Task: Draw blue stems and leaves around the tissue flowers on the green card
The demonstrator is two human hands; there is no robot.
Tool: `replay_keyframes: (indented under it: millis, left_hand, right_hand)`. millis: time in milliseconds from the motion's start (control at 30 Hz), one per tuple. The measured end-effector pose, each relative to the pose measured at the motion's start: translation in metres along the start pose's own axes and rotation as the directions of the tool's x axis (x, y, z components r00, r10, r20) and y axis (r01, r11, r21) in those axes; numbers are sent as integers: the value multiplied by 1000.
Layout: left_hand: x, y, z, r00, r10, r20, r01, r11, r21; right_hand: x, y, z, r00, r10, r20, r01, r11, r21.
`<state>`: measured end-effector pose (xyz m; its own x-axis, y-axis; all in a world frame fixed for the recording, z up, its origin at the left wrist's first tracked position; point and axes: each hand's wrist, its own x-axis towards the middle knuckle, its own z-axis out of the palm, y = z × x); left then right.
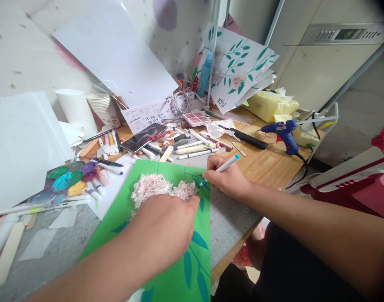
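Note:
A green sheet of card [138, 247] lies in front of me, with dark teal leaves painted or drawn on it. Two fluffy pale pink flowers, a larger one [149, 186] and a smaller one [185, 190], stand out from its upper part. My left hand [167, 224] lies across the card, its fingers curled at the lower edge of the smaller flower; most fingertips are hidden. In my right hand [226, 178] is a white marker [228, 163] with a blue end, gripped like a pen. Its tip touches the card or comes very close, beside the smaller flower.
Behind the card lie several markers [192, 149] and a tablet [143, 137]. A paint-covered palette [69, 180] is at left, near paper cups [102, 109]. A blue glue gun [284, 134] with a cord stands at the right edge. Leaf-painted sheets [239, 63] lean at the back.

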<state>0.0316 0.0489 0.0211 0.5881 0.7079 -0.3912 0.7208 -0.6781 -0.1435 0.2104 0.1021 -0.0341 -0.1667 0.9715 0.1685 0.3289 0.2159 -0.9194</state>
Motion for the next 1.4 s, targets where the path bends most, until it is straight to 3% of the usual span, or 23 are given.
replay_keyframes:
  millis: [467,833,1400]
  left_hand:
    - [-1,2,-1,1000,-16,2,16,1000,-12]
    - [0,0,-3,1000,-7,14,7,1000,-9]
    - [1,0,-1,1000,-5,3,5,1000,-2]
  right_hand:
    - [2,8,6,999,-12,-47,11,999,-33]
    - [-2,-1,1,999,20,28,-19,1000,-7]
    - [-3,-4,-1,999,44,29,-45,998,44]
